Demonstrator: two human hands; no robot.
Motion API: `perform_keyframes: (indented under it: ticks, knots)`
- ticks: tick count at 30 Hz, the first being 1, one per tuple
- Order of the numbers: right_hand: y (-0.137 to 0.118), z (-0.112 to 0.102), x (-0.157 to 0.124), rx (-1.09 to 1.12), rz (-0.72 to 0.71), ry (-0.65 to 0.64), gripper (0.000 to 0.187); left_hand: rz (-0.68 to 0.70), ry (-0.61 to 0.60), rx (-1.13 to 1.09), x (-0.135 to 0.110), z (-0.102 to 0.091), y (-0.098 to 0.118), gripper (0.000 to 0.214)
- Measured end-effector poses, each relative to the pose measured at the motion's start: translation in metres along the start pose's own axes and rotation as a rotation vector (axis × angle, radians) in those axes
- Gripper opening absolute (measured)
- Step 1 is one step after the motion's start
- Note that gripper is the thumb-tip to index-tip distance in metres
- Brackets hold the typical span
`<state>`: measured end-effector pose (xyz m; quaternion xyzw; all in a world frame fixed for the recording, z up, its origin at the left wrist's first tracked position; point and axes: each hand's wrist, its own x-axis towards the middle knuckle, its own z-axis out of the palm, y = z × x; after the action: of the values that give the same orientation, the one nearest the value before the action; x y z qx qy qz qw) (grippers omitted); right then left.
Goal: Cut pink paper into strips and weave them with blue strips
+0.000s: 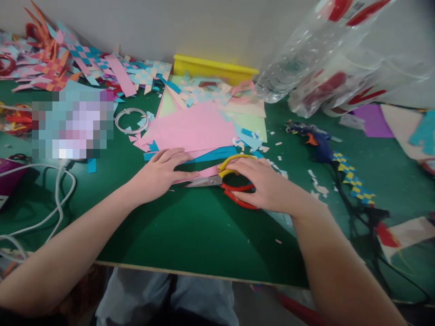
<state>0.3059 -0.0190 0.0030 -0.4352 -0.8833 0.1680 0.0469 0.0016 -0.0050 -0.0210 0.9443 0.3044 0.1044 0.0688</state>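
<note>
My right hand (261, 179) is closed around scissors (234, 194) with one yellow and one red handle. Their metal blades point left, low over the green table, along a narrow pink paper strip (209, 172). My left hand (163, 174) lies with its fingers spread, fingertips at the lower edge of a pink paper sheet (197, 129) and thumb against the strip near the blade tips. Blue paper (210, 155) pokes out below the pink sheet. Whether the blades have paper between them I cannot tell.
Woven paper pieces (91, 59) are heaped at the back left. A tape roll (131, 120), a blurred-out device with a white cable (58, 190) and a yellow tray edge (214, 68) surround the papers. Plastic-wrapped cups (353, 77) stand back right; scraps (317, 184) litter the green table (190, 235).
</note>
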Motion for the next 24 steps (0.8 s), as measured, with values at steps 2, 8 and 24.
perform_keyframes:
  ticks: [2, 8, 24]
  knots:
    - [0.0, 0.0, 0.0, -0.005, -0.013, 0.005, 0.042, -0.005, 0.008, 0.01, -0.001, 0.0, 0.0, 0.062]
    - [-0.002, -0.002, 0.001, 0.008, -0.026, -0.026, 0.039, -0.013, 0.021, 0.052, -0.001, 0.0, 0.002, 0.059]
    - [-0.005, -0.007, -0.006, -0.003, 0.019, -0.042, 0.037, -0.053, 0.057, 0.01, 0.005, 0.002, 0.013, 0.066]
